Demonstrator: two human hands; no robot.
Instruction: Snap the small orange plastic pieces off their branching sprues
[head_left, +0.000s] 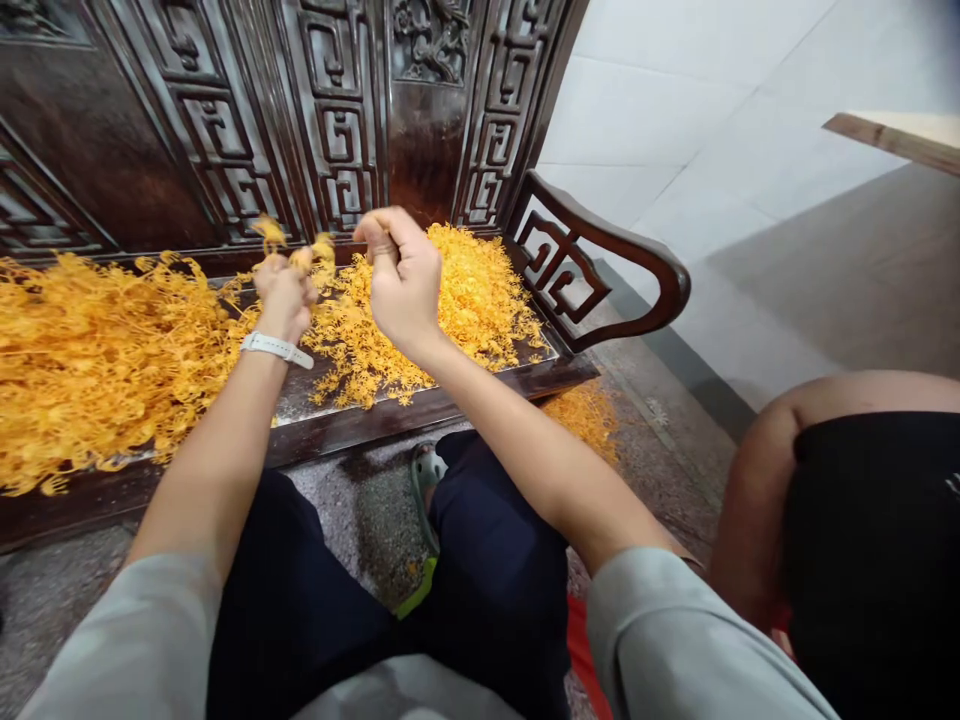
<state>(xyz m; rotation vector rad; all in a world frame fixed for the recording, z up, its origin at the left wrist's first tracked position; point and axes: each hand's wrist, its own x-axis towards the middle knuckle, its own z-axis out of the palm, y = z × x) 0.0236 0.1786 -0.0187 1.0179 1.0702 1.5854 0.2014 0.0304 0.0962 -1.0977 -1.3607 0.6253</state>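
Nearest me are my dark trousers [487, 520], with a pale green clog [429, 470] showing at twelve o'clock between my knees. At three o'clock sits another person in black shorts [877, 560], near my right arm. Ahead of my knees runs the dark wooden bench [360, 425], the yellow pieces heaped along its seat.

My right hand [406, 275] is above the seat, at about twelve o'clock, its fingers curled in and the thumb bent against them. I can't tell whether something small is pinched there. The right-hand heap [484, 300] spreads from behind it out to three and four o'clock, with looser bits below at six.

My left hand [285, 290], a white band [271, 347] around its wrist, is at eleven o'clock. Its fingers are closed on a few yellow pieces [271, 235], blurred, which stick out at eleven and two o'clock from it. The bigger, stringier left-hand heap [112, 360] lies at eight to nine o'clock from that hand, its edge just beside my wrist.

More orange bits [589, 420] lie on the floor at one o'clock, past the bench end. Beyond rise the curved armrest [637, 320], the carved backrest [424, 150] and the pale wall [645, 110].
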